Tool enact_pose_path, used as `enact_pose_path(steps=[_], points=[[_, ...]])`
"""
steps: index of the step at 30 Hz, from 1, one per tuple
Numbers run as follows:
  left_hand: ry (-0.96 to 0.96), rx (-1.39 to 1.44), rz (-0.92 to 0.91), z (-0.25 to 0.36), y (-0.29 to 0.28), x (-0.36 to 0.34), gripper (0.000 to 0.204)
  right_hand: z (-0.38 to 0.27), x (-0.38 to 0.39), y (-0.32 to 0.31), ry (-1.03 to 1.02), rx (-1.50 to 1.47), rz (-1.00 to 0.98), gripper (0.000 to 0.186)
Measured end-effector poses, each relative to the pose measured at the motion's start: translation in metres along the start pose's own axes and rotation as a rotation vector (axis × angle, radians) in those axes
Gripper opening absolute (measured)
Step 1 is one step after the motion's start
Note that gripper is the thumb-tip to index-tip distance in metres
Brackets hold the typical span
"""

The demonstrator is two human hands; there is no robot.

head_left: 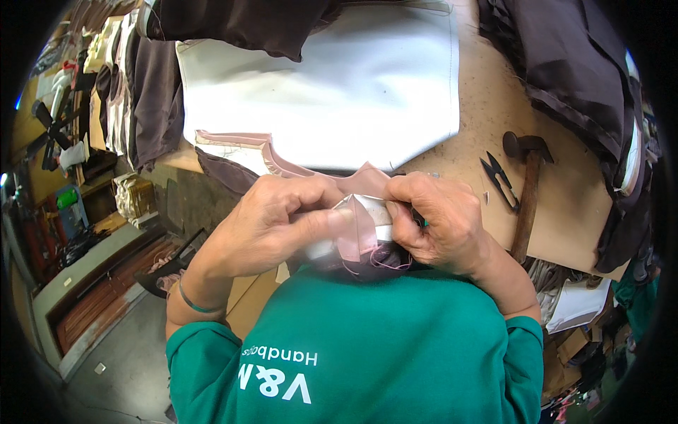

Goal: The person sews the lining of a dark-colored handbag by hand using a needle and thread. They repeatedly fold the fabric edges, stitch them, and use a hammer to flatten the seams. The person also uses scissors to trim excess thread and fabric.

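Observation:
Close to my chest, both hands pinch the folded corner of a sewn pink and white piece (358,225). My left hand (286,222) has its thumb pressed on the pink flap. With thumb and fingers closed, my right hand (441,219) grips the white edge on the other side. Loose pink threads (381,261) hang below the flap beside dark fabric. The pink edging runs up and left onto the bench, along a dark lining (227,169). Whether my right fingers also hold something small is hidden.
A large white panel (332,92) lies beyond my hands, with dark fabric (233,25) over its far edge. On the right of the brown bench (473,152) are thread snips (500,182), a hammer (528,191) and a heap of dark fabric (575,78). More stacked pieces (152,106) stand left.

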State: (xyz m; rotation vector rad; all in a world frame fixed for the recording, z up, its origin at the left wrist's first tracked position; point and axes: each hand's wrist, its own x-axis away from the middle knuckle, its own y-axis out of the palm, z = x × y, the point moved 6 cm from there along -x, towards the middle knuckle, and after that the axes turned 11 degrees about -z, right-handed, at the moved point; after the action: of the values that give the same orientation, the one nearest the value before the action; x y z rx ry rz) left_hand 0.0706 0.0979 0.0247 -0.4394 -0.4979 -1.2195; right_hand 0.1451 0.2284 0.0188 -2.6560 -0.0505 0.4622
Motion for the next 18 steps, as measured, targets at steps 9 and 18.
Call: enact_pose_path(steps=[9, 18], points=[[0.112, -0.037, -0.016, 0.010, 0.004, -0.003, 0.014, -0.006, -0.003, 0.005, -0.026, 0.002, 0.028, 0.017], [0.201, -0.135, 0.076, 0.013, 0.005, -0.004, 0.014, 0.001, 0.000, 0.001, 0.046, -0.032, 0.094, 0.014]])
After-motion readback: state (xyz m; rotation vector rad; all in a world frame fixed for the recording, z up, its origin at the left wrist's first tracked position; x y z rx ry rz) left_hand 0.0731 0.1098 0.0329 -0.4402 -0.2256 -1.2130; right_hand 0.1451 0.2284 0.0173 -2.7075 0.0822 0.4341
